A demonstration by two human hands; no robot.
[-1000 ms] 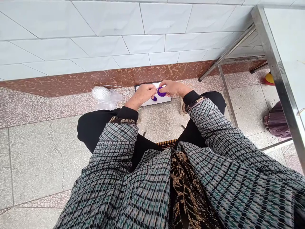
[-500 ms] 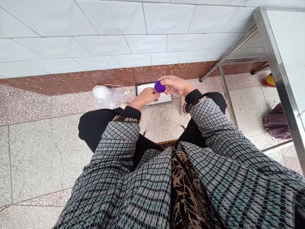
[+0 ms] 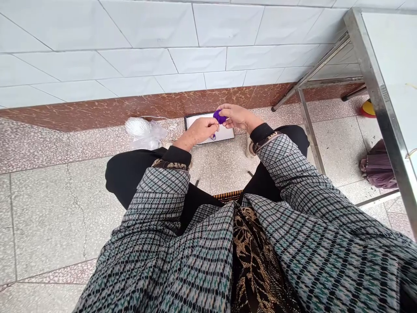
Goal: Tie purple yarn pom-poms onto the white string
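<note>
A small ball of purple yarn (image 3: 220, 116) is gripped in the fingers of my right hand (image 3: 239, 116). Close against its left side, my left hand (image 3: 200, 130) has thumb and forefinger pinched together; a bit of purple shows below these fingers, but what exactly they pinch is too small to make out. Both hands are above a white board with a dark rim (image 3: 224, 134) that lies on the floor by the wall. To the left of my left hand sits a bundle of white yarn (image 3: 138, 127), partly wrapped in clear plastic.
A tiled wall (image 3: 130, 65) with a brown marbled base rises right ahead. On the right stands a metal-framed table (image 3: 371, 65). Beyond its legs are a dark purple cloth (image 3: 379, 165) and a red and yellow object (image 3: 369, 108) on the speckled floor.
The purple yarn ball has turned and shifted slightly right, with my right fingers now further over its front. My left hand stays close beside it.
</note>
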